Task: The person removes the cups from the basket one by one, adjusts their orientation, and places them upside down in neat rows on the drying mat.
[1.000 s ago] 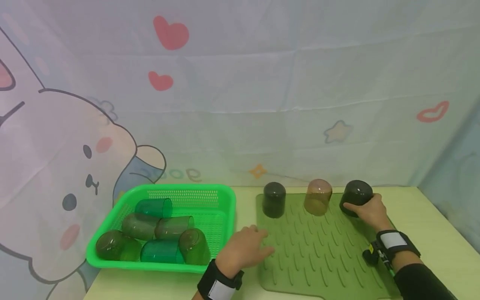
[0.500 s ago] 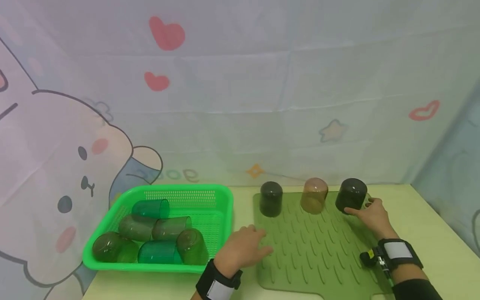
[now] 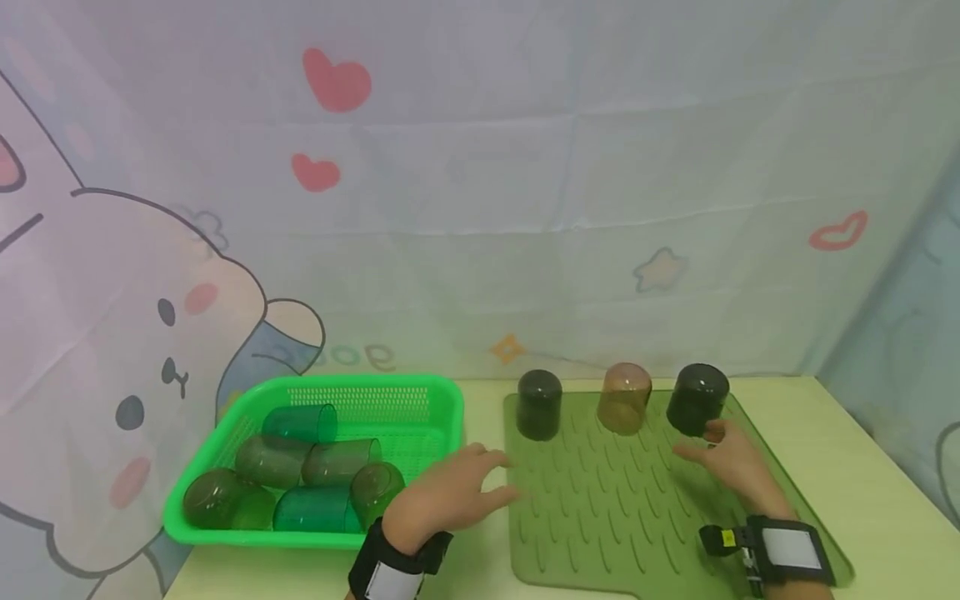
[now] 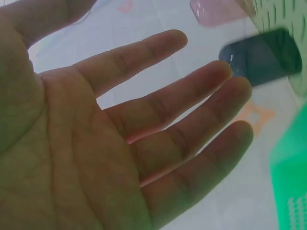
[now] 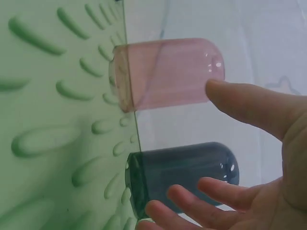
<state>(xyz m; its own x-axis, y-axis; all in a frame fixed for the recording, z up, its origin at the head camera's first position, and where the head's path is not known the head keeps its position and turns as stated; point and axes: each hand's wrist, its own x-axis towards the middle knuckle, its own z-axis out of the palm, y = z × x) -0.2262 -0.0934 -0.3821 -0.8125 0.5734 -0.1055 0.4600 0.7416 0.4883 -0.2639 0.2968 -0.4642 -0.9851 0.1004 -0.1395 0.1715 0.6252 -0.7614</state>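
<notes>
From the head view, a green mat (image 3: 592, 508) lies at four o'clock and a green basket (image 3: 375, 382) of cups (image 3: 315, 508) at eight. The left hand (image 3: 442, 496), fingers spread and gripping nothing, is between the basket's three and four o'clock; the right hand (image 3: 731, 460), fingers parted, holds nothing at the right dark cup's (image 3: 696, 398) five o'clock, contact unclear. That upside-down cup stands at the mat's one o'clock, pink cup (image 3: 625, 398) at eleven, left dark cup (image 3: 538, 406) at ten.

Gloss and matt surfaces

Mat (image 3: 585, 533): matt, rubbery-looking, ridged. Along its far edge, cups (image 3: 697, 400): smooth, glossy, see-through; glass or plastic, cannot tell. Left of mat: basket (image 3: 360, 382), perforated plastic, slight sheen. Behind mat: cloth backdrop (image 3: 480, 208), matt, creased. Under mat: tabletop (image 3: 885, 492), smooth.
</notes>
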